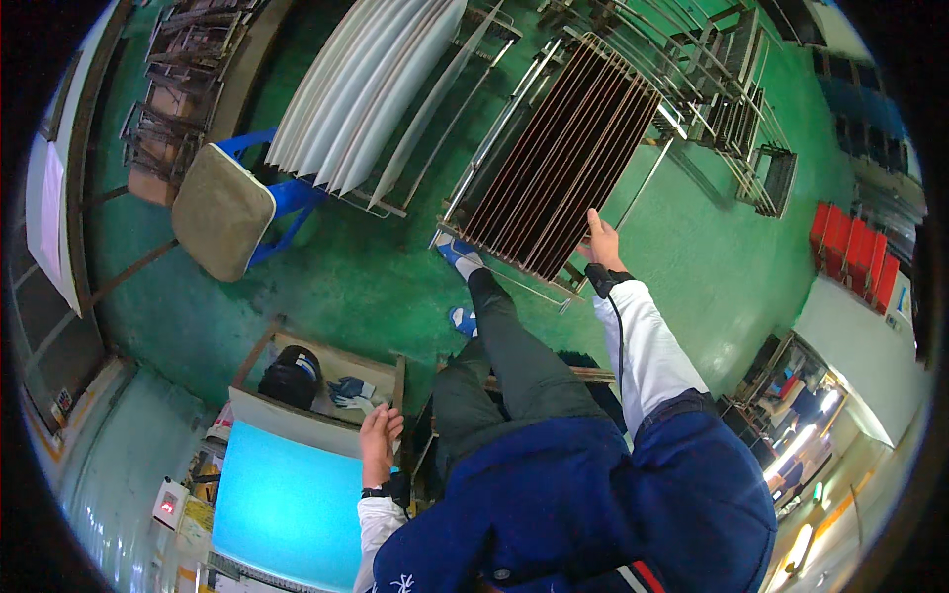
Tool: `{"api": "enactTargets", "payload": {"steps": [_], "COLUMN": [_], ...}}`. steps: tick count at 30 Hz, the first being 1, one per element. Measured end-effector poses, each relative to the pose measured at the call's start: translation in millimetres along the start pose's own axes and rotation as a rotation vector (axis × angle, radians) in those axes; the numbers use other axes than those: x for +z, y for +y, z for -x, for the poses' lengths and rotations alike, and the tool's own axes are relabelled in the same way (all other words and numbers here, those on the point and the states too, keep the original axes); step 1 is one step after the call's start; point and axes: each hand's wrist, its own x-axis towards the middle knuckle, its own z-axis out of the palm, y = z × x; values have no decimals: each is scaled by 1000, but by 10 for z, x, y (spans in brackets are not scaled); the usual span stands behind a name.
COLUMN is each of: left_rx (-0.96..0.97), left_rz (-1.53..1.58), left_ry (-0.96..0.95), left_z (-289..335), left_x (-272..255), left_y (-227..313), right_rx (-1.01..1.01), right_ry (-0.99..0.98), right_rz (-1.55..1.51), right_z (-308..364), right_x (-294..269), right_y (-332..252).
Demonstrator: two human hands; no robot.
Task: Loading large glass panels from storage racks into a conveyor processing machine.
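Note:
My right hand (603, 245) is at the near right corner of a metal rack (565, 293) filled with dark, thin panels (559, 158) standing on edge. Its thumb points up and its fingers appear to curl round the rack's edge, partly hidden. Lower left, my left hand (380, 435) hangs with bent, closed fingers beside a wooden-edged bench tray (400, 381); nothing shows in it. Grey gloves (351, 392) and a black round container (291, 377) lie in that tray. A glowing pale blue panel (287, 504) lies close to my left forearm.
A second rack of white sheets (366, 89) stands beyond a blue stool with a worn brown seat (223, 212). More metal racks (736, 128) are at the far right, near red bins (855, 255). My blue-shod foot (460, 253) is against the dark-panel rack on the green floor (346, 277).

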Motion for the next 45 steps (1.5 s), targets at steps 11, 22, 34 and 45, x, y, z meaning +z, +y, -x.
{"api": "enactTargets", "payload": {"steps": [11,22,34,45], "left_rx": [60,208,606,718], "left_rz": [98,93,4,136], "left_ry": [85,-30,-438,-62], "left_z": [88,56,337,1517], "left_x": [84,422,569,-2256], "left_y": [18,159,609,-744], "right_rx": [-388,-953,-1281,-991], "right_ry": [5,-18,-27,-1335], "right_rz": [737,1383,854,293], "right_z": [-234,844,3871,6839], "right_x": [-61,-1399,-104,2731], "right_y": [-290,-1629,-2333,-747]}}
